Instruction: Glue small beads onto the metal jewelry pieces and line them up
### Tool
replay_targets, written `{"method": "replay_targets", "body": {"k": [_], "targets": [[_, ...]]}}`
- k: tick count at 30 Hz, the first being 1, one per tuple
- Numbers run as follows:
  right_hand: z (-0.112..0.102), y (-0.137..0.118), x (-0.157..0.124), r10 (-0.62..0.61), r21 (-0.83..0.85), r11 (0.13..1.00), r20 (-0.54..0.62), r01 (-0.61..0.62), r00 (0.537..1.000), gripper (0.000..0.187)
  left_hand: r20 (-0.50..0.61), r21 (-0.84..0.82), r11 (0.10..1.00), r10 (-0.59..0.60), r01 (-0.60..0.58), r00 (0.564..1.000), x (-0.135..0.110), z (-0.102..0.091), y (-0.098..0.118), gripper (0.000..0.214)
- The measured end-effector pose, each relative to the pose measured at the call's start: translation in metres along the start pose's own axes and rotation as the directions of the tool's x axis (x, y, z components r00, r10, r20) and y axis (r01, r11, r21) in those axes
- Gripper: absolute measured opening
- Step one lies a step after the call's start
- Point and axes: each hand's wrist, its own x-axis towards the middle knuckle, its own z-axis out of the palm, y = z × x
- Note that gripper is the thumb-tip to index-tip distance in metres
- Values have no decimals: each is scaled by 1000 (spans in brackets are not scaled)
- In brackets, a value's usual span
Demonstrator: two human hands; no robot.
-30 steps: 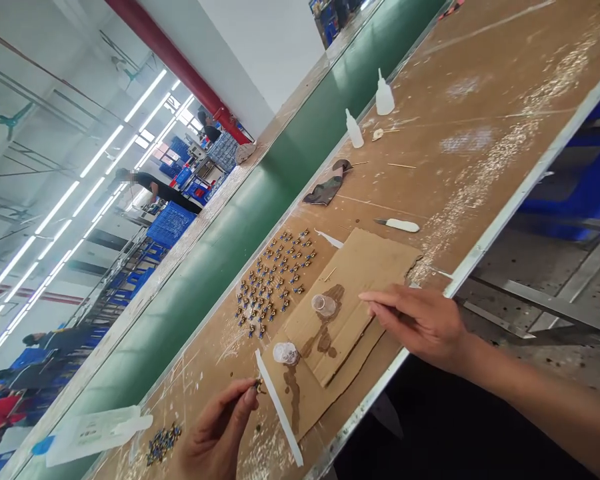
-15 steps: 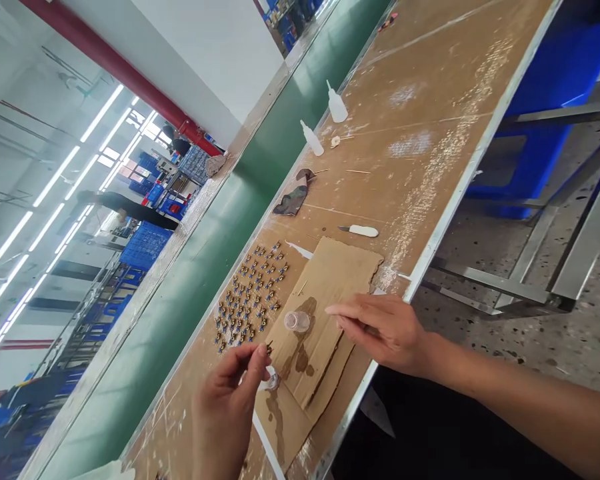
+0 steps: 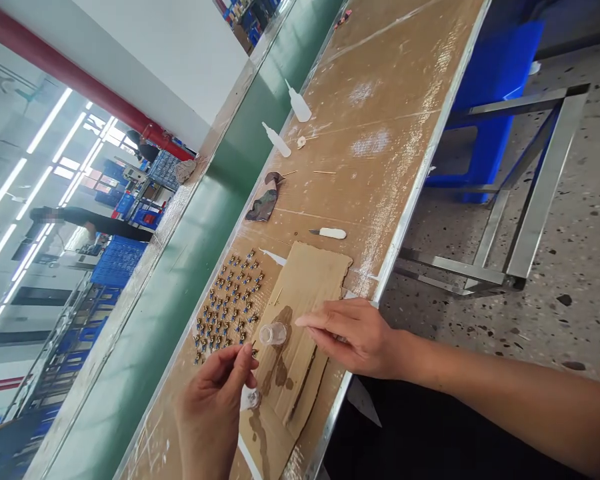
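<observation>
My left hand pinches a tiny gold and blue part between thumb and fingertip, right at the near edge of a group of several like parts laid out in rows on the brown table. A small clear cap lies on a stained cardboard sheet. Another clear cap sits partly behind my left fingers. My right hand rests on the cardboard beside the first cap, fingers together and pointing left; whether it holds anything is unclear.
Further along the table lie a white-handled knife, a camouflage rag and two white squeeze bottles. A green conveyor belt runs along the left. A blue crate and a metal frame stand on the floor at right. A person bends over far left.
The view has swung right and forward. My left hand has carried the small part up from the lower table to the edge of the rows. My right hand stays on the cardboard.
</observation>
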Motion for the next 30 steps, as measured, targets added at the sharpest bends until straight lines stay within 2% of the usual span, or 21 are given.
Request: {"method": "replay_targets", "body": {"k": [6, 13, 30], "targets": [[-1, 0, 0, 8, -1, 1000, -1, -8, 1000, 17, -34, 109, 993, 46, -43, 998, 0, 6, 10, 27], [0, 2, -1, 9, -8, 1000, -6, -9, 1000, 17, -8, 78, 997, -3, 3, 1000, 3, 12, 18, 25], [-1, 1, 1, 8, -3, 1000, -12, -8, 1000, 15, 45, 205, 978, 19, -28, 999, 7, 11, 13, 29]]}}
